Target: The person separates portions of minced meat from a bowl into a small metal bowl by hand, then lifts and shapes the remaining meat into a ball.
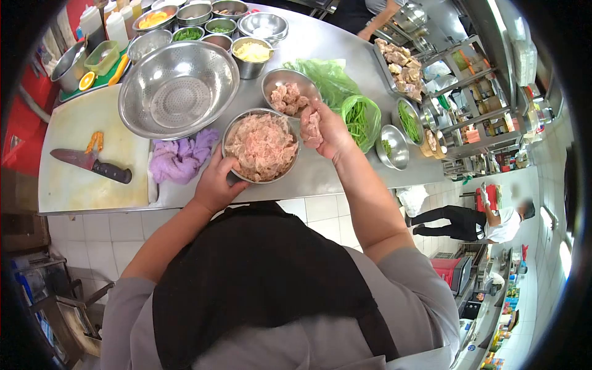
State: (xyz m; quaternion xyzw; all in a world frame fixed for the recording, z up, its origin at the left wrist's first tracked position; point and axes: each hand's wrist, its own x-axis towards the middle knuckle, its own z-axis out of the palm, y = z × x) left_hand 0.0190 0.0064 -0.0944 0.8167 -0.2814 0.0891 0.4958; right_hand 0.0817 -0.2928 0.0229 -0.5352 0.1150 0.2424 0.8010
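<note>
My left hand [217, 180] grips the near left rim of a steel bowl [298, 152] filled with pale pink raw meat [262, 147]. In my right hand [333, 131] is a piece of raw meat [312, 129], held just right of that bowl with the fingers closed round it. Behind it, a second steel bowl [269, 79] holds several meat pieces [287, 98]. A large perforated steel bowl [179, 92] stands to the left, with a crumpled purple cloth [179, 159] in front of it.
A knife [92, 165] lies on the white cutting board [61, 132]. Small bowls and bottles [117, 31] crowd the back left. Green beans in a bag [359, 121], a small bowl [399, 154] and a meat tray [401, 68] stand right. Two other people [493, 222] [370, 21] are farther off.
</note>
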